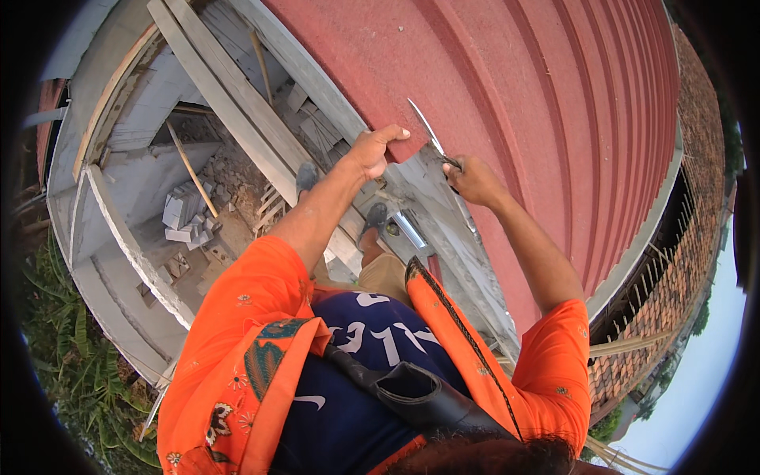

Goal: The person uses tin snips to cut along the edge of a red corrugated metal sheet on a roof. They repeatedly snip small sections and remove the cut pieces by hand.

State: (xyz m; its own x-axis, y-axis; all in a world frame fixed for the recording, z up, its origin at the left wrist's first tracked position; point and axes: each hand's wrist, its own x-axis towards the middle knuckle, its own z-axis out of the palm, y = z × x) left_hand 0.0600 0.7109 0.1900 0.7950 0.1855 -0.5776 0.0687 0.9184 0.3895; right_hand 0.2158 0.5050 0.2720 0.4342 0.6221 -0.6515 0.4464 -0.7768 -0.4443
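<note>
My left hand (pixel 376 150) is closed on the cut corner of a red ribbed roofing sheet (pixel 475 87), thumb on top and fingers partly hidden beneath. To its right, my right hand (pixel 477 182) grips the dark handle of a cutting tool with a long, slim silvery blade (pixel 426 123). The blade points away from me and to the left, lying over or against the sheet near its edge. Whether it has a second blade underneath, I cannot tell.
Below my hands runs a grey concrete ledge (pixel 467 261) with a shiny silver roll (pixel 409 229) beside my foot. Long wooden planks (pixel 229 95) span a deep opening at left, above grey blocks (pixel 186 212) and rubble. A tiled roof (pixel 673 261) lies at right.
</note>
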